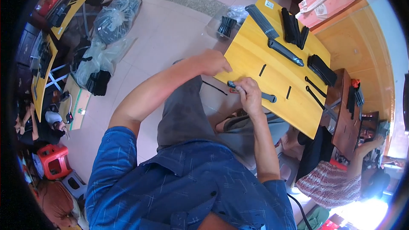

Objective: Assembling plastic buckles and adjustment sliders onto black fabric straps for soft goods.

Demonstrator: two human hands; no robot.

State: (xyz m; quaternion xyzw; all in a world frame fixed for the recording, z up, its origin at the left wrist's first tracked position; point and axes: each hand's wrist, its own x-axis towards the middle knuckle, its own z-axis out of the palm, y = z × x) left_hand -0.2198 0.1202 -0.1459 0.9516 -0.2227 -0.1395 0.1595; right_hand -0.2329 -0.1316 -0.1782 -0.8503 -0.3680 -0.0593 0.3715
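My right hand is closed over a black strap-like piece near the table's front edge. One rounded end of this piece lies on the yellow table; a dark end with a bluish part sticks out by the thumb. My left hand is at the table's left corner with its fingers curled together. Anything between them is too small to make out. Below it, a thin black strip shows against the floor; whether it joins the held piece I cannot tell.
Farther along the table lie a wide black strap, a stack of dark strips, bundles of black strips and short black pieces. Clear plastic bags sit on the floor left. Another person is at right.
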